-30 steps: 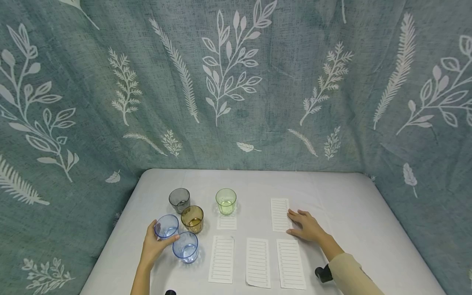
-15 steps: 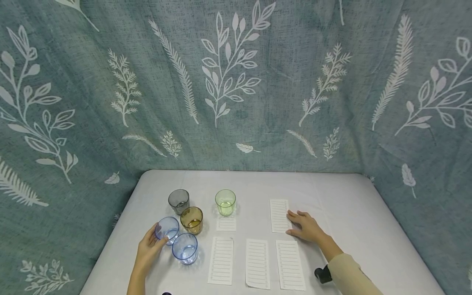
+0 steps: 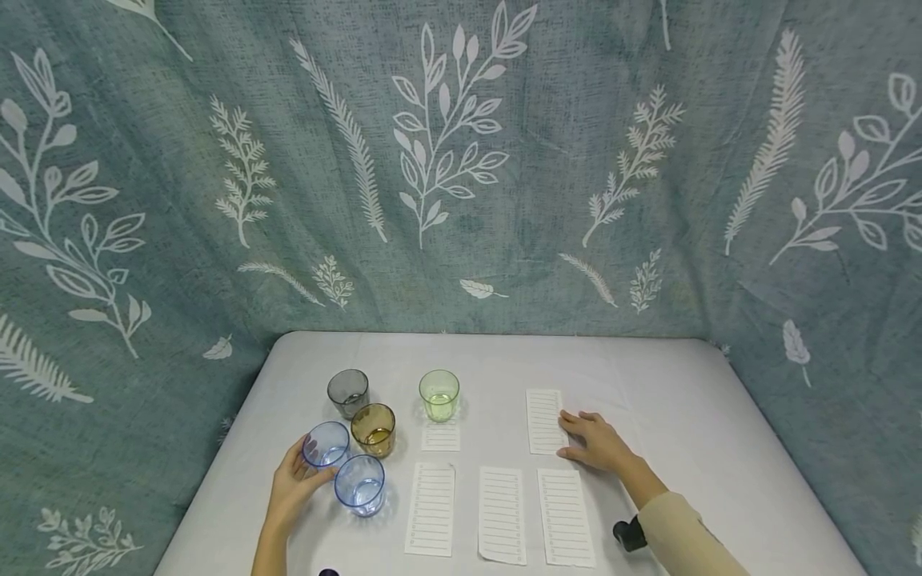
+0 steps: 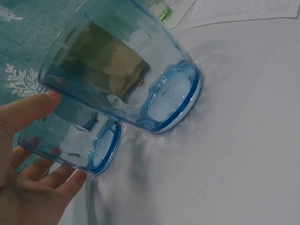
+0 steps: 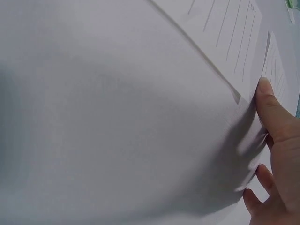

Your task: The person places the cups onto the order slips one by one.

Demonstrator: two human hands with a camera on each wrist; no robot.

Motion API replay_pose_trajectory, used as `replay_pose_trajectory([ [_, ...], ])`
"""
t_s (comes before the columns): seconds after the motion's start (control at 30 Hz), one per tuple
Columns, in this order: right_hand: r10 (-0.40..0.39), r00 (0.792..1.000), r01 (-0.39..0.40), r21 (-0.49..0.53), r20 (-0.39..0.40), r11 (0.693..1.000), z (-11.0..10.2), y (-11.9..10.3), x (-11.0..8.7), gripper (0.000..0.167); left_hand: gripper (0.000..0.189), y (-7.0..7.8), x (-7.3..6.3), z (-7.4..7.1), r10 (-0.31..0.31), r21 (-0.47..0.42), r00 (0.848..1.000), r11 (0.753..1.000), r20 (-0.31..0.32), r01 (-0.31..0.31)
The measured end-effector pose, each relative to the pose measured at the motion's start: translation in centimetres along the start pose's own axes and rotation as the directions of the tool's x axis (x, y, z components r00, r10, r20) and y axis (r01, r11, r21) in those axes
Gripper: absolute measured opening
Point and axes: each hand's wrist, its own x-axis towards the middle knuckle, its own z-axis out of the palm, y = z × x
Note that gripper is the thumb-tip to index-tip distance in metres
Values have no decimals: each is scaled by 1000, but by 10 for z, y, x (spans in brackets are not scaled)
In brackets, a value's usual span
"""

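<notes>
- While the left hand [image 3: 290, 490] holds the outer blue glass [image 3: 326, 446], its fingers curve round the left side and its thumb extends along the near side, toward the second blue glass. Contact between the thumb and that second glass cannot be confirmed.
- Outer blue glass: located at the left of the table [image 3: 684, 384], mouth upward, leftmost of a close group of four glasses.
- Grey glass [image 3: 349, 394]: stands upright at the rear of the group.
- Second blue glass [image 3: 360, 486]: stands upright at the front of the group, just beside the outer one.
- Amber glass [image 3: 374, 430]: stands upright between the grey glass and the second blue glass.
- Left front sheet [image 3: 430, 510]: lies flat, lined, right of the group.
- Green glass [image 3: 439, 396]: stands upright over the upper part of a partly covered sheet [image 3: 440, 439].
- Middle front sheet [image 3: 502, 516]: lies lined side up.
- Rear sheet [image 3: 543, 422]: lies behind the right front sheet [image 3: 566, 518], near its top edge.
- Right hand [image 3: 594, 442]: rests at the right edge of the rear sheet, thumb and fingers spread apart, pinching nothing.
- Black object [image 3: 630, 534]: sits beside the beige sleeve [image 3: 680, 532], below the right wrist.
</notes>
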Motion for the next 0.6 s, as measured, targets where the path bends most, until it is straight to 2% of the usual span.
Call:
replay_pose_trajectory([
  [0.3,25,999,-24,-24,24,999,-3,-1,3,71,83,-2,2,7,34,-3,997,999,-67,-34],
  [0.47,30,999,-30,-17,31,999,-2,-1,4,72,83,2,1,6,31,25,994,999,-105,-29],
  [0.6,26,999,-26,-12,34,1000,-3,-1,4,72,83,8,1,2,34,32,993,999,-111,-30],
])
